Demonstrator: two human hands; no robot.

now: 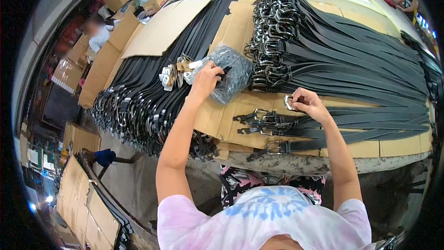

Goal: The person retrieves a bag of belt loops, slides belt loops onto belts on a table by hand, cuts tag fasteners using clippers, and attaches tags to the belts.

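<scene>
My left hand [206, 82] reaches into a clear plastic bag [238, 67] with dark small pieces inside. Its fingers are pinched together, and what lies between them is too small to make out. In my right hand [311, 104] a silver belt buckle [289, 103] is gripped between thumb and fingers, above a few black belts. Those belts [356, 133] lie below it, with black plastic hooks [244, 130] at their buckle ends. White tags [167, 78] sit just left of my left hand.
A large pile of black belts [342, 48] with buckles bunched together lies at the back right. Another belt stack [138, 111] hangs over the left edge, partly under a cardboard sheet [169, 23]. A person [97, 37] is among boxes at the far left.
</scene>
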